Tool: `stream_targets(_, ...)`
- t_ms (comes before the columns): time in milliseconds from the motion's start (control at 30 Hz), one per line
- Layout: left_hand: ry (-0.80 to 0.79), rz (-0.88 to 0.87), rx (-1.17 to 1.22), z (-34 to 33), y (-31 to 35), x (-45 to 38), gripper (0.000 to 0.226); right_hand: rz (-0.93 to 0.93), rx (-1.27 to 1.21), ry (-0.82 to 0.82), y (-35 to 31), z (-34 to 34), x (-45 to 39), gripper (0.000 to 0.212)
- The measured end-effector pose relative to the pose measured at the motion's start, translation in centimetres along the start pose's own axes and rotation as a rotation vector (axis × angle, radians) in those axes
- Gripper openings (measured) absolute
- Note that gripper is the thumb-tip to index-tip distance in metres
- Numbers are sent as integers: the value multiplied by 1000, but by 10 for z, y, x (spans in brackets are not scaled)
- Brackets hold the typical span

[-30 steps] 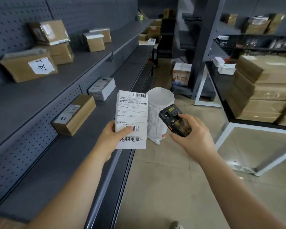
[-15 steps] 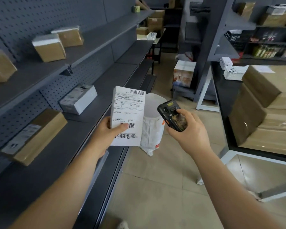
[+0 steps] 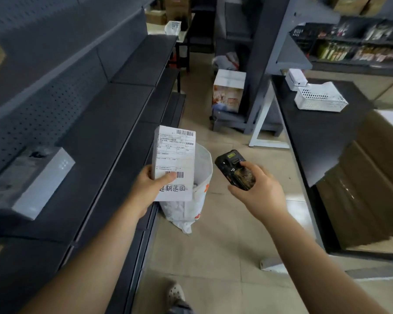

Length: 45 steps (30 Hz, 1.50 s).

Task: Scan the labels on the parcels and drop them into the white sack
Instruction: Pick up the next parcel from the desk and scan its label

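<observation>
White parcel point(image 3: 174, 162), centre of frame, label side facing the camera, barcodes at top and bottom of label, handwriting below. Left hand point(image 3: 149, 189) grips it at lower left edge, thumb across the lower barcode. Right hand point(image 3: 259, 191) wrapped around a black handheld scanner point(image 3: 235, 169), just right of centre, screen end tipped toward the parcel; parcel and scanner near each other, not touching. No scan beam visible, so can't tell if this label is read yet.

White sack point(image 3: 195, 196) stands open on the floor directly behind and below the parcel, against the shelf edge. Something pale shows inside the mouth, too unclear to name; possibly parcels already dropped.

Progress judgement: mid-cycle. This parcel is picked and presented, scan likely in hand or just due, drop still left. Sack is close, short lower-and-release.

More left: a grey-white box point(image 3: 30, 182) on the dark shelf point(image 3: 109, 123), left of frame, blurred. Brown cartons point(image 3: 370, 177) under the black desk point(image 3: 322, 132) at right; unclear if those count. White basket point(image 3: 320, 98) on desk, upper right.
</observation>
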<state>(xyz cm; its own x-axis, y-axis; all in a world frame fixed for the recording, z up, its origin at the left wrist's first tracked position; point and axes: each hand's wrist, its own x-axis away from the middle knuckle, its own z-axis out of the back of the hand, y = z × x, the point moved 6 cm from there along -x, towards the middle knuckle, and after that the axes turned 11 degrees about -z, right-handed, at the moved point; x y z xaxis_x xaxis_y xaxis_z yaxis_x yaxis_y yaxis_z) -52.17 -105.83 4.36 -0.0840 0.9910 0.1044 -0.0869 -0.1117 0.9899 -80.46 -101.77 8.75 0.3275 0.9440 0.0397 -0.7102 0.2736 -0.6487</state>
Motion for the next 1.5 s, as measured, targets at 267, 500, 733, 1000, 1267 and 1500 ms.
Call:
stream_targets(267,-17,51,-32,-29,-22,-138,30,-100,20,-83,6,-41,-107,66)
stream_targets(500,4,168,-100,-47,-67,-208,27,-59,69,-224,22,-104,-219,67)
stream_targets(733,146,287,-178,-58,-97,-261,31,-35,91,-430,33,-167,-303,69)
stream_targets(1000,86,467,-331,-45,-183,-295,49,-54,103,-610,46,-259,-331,69)
stream_targets(1267,-44,560,-448,-50,-284,-327,57,-190,75,-613,65,-342,-335,71)
stream_targets(1500,43,684,-474,-37,-374,-355,69,-357,139,-572,104,-408,-348,72)
